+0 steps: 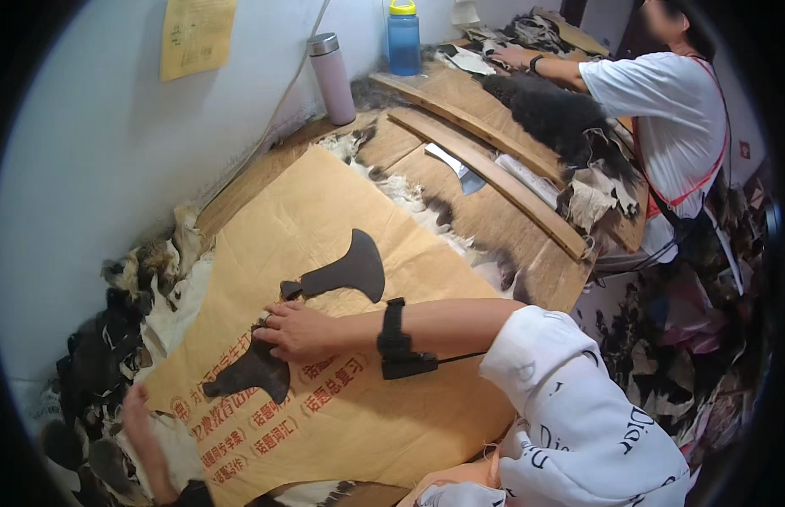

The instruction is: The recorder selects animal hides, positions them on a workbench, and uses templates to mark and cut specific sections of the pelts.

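A large brown paper sheet with red print lies over the table. My right hand grips a dark, flat, axe-head-shaped piece lying on it, fingers curled over its upper part. A second such dark piece rests just above. At the lower left, my left hand is beside the paper's edge with fingers extended, apparently holding nothing. Black and white fur scraps stick out from under and beside the paper at the left.
Along the back wall stand a pink flask and a blue bottle. Wooden strips cross the plywood table. A co-worker handles dark fur at the upper right. Heaped scraps fill the right side.
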Demonstrator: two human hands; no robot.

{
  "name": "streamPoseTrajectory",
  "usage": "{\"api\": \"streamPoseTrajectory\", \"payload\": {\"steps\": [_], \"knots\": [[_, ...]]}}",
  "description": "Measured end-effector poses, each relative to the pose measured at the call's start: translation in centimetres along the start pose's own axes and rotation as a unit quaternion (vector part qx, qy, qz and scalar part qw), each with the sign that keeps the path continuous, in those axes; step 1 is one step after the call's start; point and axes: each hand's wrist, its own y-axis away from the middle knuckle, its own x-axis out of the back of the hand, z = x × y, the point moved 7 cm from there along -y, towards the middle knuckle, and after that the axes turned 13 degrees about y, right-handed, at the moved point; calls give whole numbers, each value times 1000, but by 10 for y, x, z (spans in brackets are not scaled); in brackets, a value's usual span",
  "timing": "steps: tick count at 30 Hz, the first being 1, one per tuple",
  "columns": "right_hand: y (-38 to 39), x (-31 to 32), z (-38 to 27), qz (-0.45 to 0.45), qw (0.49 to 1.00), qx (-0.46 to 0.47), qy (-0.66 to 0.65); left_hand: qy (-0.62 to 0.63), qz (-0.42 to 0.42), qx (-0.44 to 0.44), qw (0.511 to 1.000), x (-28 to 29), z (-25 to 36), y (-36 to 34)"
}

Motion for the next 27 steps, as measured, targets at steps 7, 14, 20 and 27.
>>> {"api": "streamPoseTrajectory", "payload": {"steps": [7, 14, 20, 27], "knots": [[75, 95, 175, 78, 985, -155, 3, -129, -240, -75, 959, -276, 63, -24], [97, 132, 300, 106, 944, -310, -30, -309, -322, -64, 893, -449, 50, -86], [45, 123, 327, 151, 948, -264, -94, -334, -279, 3, 900, -480, 55, -113], [-1, 94, 336, 1, 999, -25, 31, -330, -254, 1, 909, -483, 51, -114]]}}
